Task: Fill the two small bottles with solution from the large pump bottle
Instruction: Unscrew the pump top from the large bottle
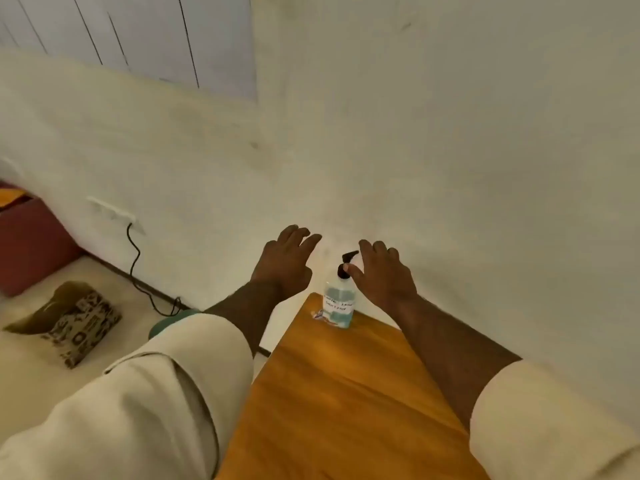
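1. I see the clear plastic pump bottle (338,299) with bluish solution, black pump head and white handwritten label upright at the far corner of the orange wooden desk (346,393), near the cream wall (415,150)
2. My right hand (382,271) hovers at the pump head, fingers (372,249) spread, thumb just beside the pump, gripping nothing
3. My left hand (285,263) is raised left of the bottle, apart from it, fingers spread and empty
4. A small object beside the bottle base is too blurred to identify

Both arms outstretched — left hand (284,263), right hand (382,271) empty, fingers spread.
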`<act>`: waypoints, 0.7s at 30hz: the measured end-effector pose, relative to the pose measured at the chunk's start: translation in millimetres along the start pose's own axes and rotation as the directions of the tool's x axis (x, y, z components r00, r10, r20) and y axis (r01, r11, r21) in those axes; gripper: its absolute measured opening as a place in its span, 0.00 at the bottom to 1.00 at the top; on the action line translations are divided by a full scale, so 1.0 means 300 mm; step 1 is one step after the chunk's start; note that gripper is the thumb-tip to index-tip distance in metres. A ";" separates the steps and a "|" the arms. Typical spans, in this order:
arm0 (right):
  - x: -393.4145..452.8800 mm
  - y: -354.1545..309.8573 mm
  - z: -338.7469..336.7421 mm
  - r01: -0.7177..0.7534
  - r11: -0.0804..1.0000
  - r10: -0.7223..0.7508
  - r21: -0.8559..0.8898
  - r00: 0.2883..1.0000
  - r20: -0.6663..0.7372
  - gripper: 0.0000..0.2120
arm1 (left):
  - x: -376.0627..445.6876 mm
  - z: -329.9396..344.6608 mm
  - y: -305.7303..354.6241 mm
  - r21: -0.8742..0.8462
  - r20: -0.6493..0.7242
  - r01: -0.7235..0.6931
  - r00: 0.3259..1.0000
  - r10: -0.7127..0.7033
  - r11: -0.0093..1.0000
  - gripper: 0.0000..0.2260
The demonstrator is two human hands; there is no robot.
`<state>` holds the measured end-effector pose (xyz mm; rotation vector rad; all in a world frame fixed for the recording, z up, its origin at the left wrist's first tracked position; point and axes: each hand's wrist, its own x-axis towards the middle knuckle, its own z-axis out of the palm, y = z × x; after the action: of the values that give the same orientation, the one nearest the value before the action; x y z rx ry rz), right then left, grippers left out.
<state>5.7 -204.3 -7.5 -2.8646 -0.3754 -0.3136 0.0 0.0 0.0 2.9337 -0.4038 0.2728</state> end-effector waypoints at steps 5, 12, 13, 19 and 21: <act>0.045 0.066 0.232 -0.137 0.988 0.111 0.073 0.953 0.283 0.33 | 0.026 0.241 -0.036 0.094 0.259 0.031 0.964 -0.054 0.995 0.34; 0.107 0.113 0.395 -0.223 0.868 0.111 0.444 0.958 0.265 0.34 | 0.044 0.483 -0.063 -0.098 0.327 0.160 0.937 -0.120 0.982 0.40; 0.114 0.119 0.404 -0.218 0.858 0.111 0.466 0.963 0.246 0.34 | 0.043 0.501 -0.060 -0.140 0.326 0.195 0.935 -0.141 0.971 0.40; 0.020 0.178 0.393 -0.216 0.830 0.096 0.514 0.963 0.250 0.31 | -0.029 0.543 0.042 -0.514 0.354 0.402 0.904 -0.239 0.757 0.44; -0.059 0.185 0.340 -0.217 0.822 0.095 0.526 0.964 0.248 0.30 | -0.074 0.511 0.104 -0.631 0.323 0.377 0.922 -0.213 0.677 0.43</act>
<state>22.7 -234.3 -119.8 -2.3333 -0.2152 0.1239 -5.7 -53.0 -148.8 2.2259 -0.0156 -0.2241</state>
